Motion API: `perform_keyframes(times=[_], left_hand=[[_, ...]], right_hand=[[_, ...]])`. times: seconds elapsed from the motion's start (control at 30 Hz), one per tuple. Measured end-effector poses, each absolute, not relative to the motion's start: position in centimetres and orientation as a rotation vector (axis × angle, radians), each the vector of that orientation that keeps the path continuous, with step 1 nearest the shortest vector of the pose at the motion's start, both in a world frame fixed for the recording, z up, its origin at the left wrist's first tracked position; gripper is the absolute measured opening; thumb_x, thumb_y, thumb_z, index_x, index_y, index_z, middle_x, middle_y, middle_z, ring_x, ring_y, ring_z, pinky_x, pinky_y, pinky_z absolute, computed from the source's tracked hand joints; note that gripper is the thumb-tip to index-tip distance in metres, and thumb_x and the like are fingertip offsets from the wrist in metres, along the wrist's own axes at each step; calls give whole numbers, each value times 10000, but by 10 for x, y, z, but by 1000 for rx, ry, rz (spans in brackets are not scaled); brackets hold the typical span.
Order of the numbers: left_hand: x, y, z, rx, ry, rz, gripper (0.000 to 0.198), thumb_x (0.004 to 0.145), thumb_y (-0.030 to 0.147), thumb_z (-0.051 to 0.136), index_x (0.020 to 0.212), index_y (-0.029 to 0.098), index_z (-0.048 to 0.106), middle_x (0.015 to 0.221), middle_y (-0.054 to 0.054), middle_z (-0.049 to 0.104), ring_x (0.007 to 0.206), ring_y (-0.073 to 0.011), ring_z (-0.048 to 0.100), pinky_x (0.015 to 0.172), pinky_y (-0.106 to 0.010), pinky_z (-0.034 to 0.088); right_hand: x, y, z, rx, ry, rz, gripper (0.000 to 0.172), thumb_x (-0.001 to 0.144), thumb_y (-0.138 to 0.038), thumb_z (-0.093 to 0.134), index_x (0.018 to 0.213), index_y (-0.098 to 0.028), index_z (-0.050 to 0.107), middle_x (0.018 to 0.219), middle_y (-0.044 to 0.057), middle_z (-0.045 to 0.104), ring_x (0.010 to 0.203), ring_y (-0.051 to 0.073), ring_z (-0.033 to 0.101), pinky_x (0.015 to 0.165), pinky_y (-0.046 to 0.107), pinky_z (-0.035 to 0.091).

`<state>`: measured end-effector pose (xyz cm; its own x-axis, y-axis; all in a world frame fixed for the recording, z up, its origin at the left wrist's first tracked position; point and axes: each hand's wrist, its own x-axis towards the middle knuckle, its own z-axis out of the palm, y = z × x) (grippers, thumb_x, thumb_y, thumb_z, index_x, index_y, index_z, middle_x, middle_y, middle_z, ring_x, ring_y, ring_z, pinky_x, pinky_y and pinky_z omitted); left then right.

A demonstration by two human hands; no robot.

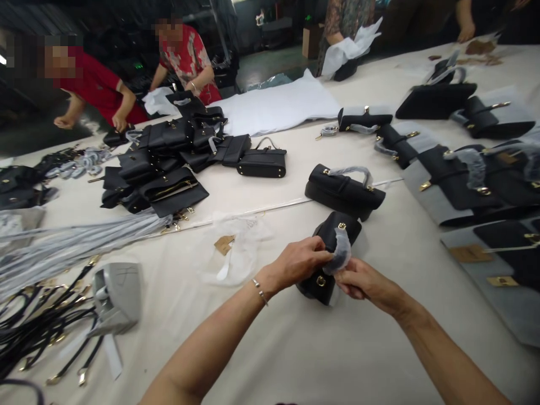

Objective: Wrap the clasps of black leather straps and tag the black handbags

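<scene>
A black leather handbag [335,230] lies on its side on the white-covered table [270,360], just in front of me. Its gold buckle [321,280] faces up near the lower end. The bag's handle is wrapped in grey foam sheet [341,251]. My left hand [297,263] pinches that wrapped handle from the left, with a thin metal bracelet on the wrist. My right hand [365,284] closes on the wrap from the other side. The fingers hide part of the bag's middle.
Several black handbags lie in rows on grey sheets at right and in a heap at centre. At left are black straps with gold clips, grey foam strips and a grey plastic device [116,298]. A clear bag with a kraft tag [224,244] lies nearby. Co-workers [183,62] stand across the table.
</scene>
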<state>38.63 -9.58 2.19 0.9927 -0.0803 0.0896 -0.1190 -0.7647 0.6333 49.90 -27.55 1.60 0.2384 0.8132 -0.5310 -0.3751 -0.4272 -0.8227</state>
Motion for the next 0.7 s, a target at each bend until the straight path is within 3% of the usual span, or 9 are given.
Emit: perform_keyframes(times=[0.17, 0.27, 0.33, 0.4, 0.6, 0.7], left_hand=[[389, -102, 4, 2621, -278, 243, 254, 986, 178, 393, 1014, 188, 646, 1022, -95, 628, 892, -216, 574, 811, -324, 452], [381, -104, 1, 2642, -96, 270, 208, 985, 186, 398, 969, 171, 605, 1036, -110, 621, 919, -228, 570, 847, -362, 466], [370, -105, 5, 2502, 31, 292, 163, 972, 187, 422, 934, 185, 580, 1072, -102, 615, 983, -223, 560, 901, -364, 460], [356, -109, 11, 2250, 123, 305, 116, 946, 191, 467, 871, 199, 556, 1083, -86, 613, 1028, -213, 549, 946, -355, 446], [335, -137, 15, 1361, 309, 215, 163, 895, 293, 562, 781, 181, 528, 979, -73, 633, 976, -202, 583, 911, -332, 448], [340, -151, 7, 1106, 377, 261, 198, 875, 330, 598, 775, 172, 532, 820, -42, 627, 872, -173, 589, 840, -293, 448]], right_hand=[[491, -271, 13, -1372, -366, 1447, 266, 744, -340, 682, 641, -187, 489, 527, -50, 494, 410, 47, 301, 422, 227, 192], [489, -271, 12, -1368, -306, 1315, 291, 720, -401, 771, 816, -177, 611, 620, -25, 576, 501, 93, 460, 486, 239, 373], [488, -276, 11, -1405, -298, 1193, 419, 691, -417, 815, 995, -178, 655, 742, 10, 647, 662, 148, 582, 647, 289, 494], [486, -284, 9, -1491, -310, 1139, 483, 678, -447, 830, 1044, -179, 665, 779, 27, 673, 762, 188, 624, 758, 335, 519], [473, -304, 6, -1724, -330, 1261, 420, 689, -551, 786, 884, -187, 707, 847, 61, 705, 800, 231, 640, 678, 339, 526], [470, -303, 6, -1759, -316, 1269, 479, 654, -626, 779, 728, -163, 677, 745, 69, 695, 711, 212, 623, 608, 310, 494]])
